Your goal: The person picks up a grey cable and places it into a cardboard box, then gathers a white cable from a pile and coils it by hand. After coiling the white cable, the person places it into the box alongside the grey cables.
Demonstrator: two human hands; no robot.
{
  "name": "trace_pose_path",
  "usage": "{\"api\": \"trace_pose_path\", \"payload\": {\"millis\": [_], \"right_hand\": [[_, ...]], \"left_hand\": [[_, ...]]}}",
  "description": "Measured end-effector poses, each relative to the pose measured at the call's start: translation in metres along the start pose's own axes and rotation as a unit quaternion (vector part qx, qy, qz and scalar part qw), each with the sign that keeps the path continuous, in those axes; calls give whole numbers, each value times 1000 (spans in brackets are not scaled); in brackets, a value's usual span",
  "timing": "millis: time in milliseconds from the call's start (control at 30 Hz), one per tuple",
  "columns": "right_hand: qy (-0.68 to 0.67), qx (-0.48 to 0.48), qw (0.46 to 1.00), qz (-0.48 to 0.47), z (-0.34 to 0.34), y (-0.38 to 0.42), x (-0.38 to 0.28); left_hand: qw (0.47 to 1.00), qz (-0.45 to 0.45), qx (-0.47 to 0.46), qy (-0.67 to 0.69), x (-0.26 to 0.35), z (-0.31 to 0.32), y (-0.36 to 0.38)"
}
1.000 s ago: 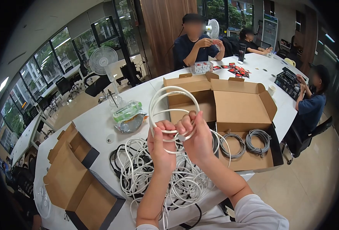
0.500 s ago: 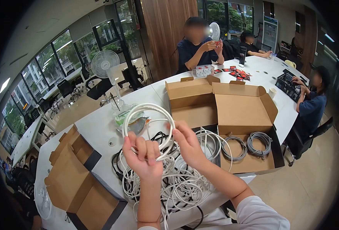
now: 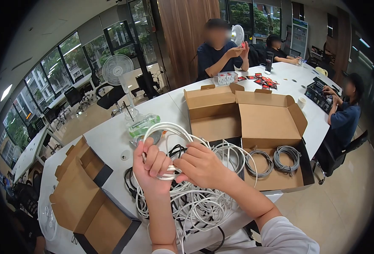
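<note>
A coil of white cable (image 3: 170,125) is held up over the table by both hands. My left hand (image 3: 152,163) is closed round the coil's near left side. My right hand (image 3: 202,163) is curled onto the coil's right side, its fingers close to my left fingers; the fingertips are partly hidden. Below lies a tangled heap of white and black cables (image 3: 208,208). Loops of white cable also hang over the edge of an open cardboard box (image 3: 276,182) on the right, where two grey cable coils (image 3: 287,158) lie.
Another open cardboard box (image 3: 100,220) stands at left. Behind my hands are a green-and-white plastic packet (image 3: 144,124) and a standing fan (image 3: 118,70). Across the table (image 3: 157,106), people handle small red packets (image 3: 265,81) and a black device (image 3: 318,93).
My right hand has moved left and down and closed on the coil beside my left hand. The coil has tilted and flattened from its upright ring.
</note>
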State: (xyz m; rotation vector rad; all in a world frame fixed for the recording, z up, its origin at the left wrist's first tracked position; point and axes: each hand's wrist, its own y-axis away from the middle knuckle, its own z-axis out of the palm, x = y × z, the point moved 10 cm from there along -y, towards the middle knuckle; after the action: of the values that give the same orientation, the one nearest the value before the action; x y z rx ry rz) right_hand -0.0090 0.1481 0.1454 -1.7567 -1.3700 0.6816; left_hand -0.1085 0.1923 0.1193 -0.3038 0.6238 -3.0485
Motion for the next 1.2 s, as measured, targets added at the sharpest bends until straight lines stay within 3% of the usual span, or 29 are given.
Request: {"api": "trace_pose_path", "payload": {"millis": [133,233,333,433,567,733,867,967,1100,1200], "right_hand": [[-16,66,998,6,-11,7,6],[-14,106,994,36,-15,12,10],[-24,114,991,61,-9,12,7],[-22,119,990,78,-2,10,3],[-11,27,996,78,6,2,-1],[67,-26,996,60,-1,-4,-3],[12,-96,994,49,11,1,5],[-18,-77,996,26,9,4,3],[-104,-47,991,74,4,4,11],[-138,-13,985,107,-2,6,24]], "left_hand": [[993,21,115,23,-15,-3,2],[990,31,120,-63,-22,7,5],[991,31,-29,-125,-17,17,4],[982,21,-65,-178,-7,17,4],[966,52,-67,-244,8,10,7],[983,55,-35,-172,24,4,3],[995,32,5,-99,12,0,1],[1000,-10,9,11,4,-4,-1],[989,-61,44,129,-8,-13,-3],[980,-51,154,111,-16,-28,-4]]}}
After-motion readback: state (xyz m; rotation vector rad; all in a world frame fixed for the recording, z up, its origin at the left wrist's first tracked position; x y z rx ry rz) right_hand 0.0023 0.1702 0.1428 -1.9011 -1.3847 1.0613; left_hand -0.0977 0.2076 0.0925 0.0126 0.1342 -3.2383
